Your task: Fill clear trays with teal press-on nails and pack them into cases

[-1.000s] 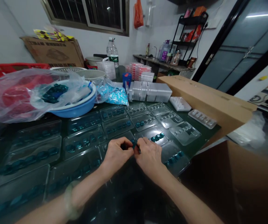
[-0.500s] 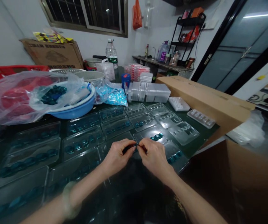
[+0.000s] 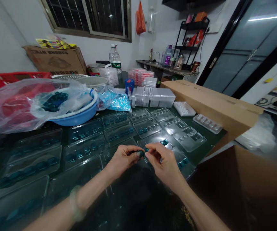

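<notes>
Above the middle of the table, my left hand (image 3: pixel 125 157) pinches a small dark teal piece (image 3: pixel 140 153) between thumb and fingertips. Right beside it, my right hand (image 3: pixel 164 160) has thumb and forefinger closed on another shiny teal piece (image 3: pixel 146 149); whether the two pieces touch, I cannot tell. Beneath and behind my hands lies a clear plastic tray (image 3: pixel 144 140) with teal pieces (image 3: pixel 164 141) in its row of hollows, partly hidden by my right hand. Another clear tray (image 3: pixel 189 171) with teal pieces sits to the right of that hand.
Several clear trays (image 3: pixel 84 146) with teal pieces cover the dark green table (image 3: pixel 210 146). A blue basin (image 3: pixel 75 119) with a plastic bag of teal pieces stands at left. Behind are a bag of light blue bits (image 3: pixel 120 102) and stacked clear boxes (image 3: pixel 162 97). A cardboard box (image 3: pixel 215 99) borders the right.
My fingertips, pressed together before, have drawn slightly apart. My right hand has opened out a little, and a teal piece now shows at each hand's fingertips.
</notes>
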Motion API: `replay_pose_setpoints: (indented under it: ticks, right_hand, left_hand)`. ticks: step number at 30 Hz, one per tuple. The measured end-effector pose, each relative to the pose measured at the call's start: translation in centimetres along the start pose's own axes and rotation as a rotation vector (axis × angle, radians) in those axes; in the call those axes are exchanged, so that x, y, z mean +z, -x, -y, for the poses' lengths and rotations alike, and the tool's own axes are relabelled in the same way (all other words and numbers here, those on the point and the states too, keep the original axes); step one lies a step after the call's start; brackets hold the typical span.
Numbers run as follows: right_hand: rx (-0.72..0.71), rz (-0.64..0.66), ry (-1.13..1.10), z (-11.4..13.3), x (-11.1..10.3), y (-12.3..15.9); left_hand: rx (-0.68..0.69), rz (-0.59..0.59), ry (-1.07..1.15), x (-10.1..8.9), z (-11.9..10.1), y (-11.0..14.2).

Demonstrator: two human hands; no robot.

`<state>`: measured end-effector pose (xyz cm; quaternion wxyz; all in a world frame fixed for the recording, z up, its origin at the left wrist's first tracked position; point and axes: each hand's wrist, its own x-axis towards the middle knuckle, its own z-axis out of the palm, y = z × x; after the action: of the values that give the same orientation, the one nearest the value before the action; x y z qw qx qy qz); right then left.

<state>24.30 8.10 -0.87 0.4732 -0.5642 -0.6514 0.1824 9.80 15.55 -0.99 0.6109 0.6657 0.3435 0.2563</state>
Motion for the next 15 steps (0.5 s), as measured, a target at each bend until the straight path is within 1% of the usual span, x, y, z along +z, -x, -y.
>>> replay_pose_setpoints:
  ticks: [1,3,6,9,13,15]
  right_hand:
    - [0.027,0.007,-0.057,-0.2,-0.1,0.0]
    - [0.087,0.057,-0.173,-0.5,-0.1,-0.2]
    - [0.218,0.101,-0.358,-0.8,0.0,-0.6]
    - [0.322,0.098,-0.549,-1.3,-0.1,-1.1]
    - [0.396,0.111,-0.817,-2.3,-0.1,-1.5]
    - [0.417,0.128,-0.888,-3.0,-0.1,-1.8]
  left_hand:
    - [-0.015,0.0,0.069,0.0,0.3,-0.1]
    - [0.0,-0.004,0.164,0.2,0.7,-0.3]
    - [0.027,-0.011,0.236,0.5,0.9,-0.6]
    - [0.047,-0.027,0.232,0.7,0.6,-0.9]
    - [0.092,-0.072,0.178,1.1,0.2,-1.6]
    - [0.091,-0.091,0.164,1.3,0.2,-2.1]
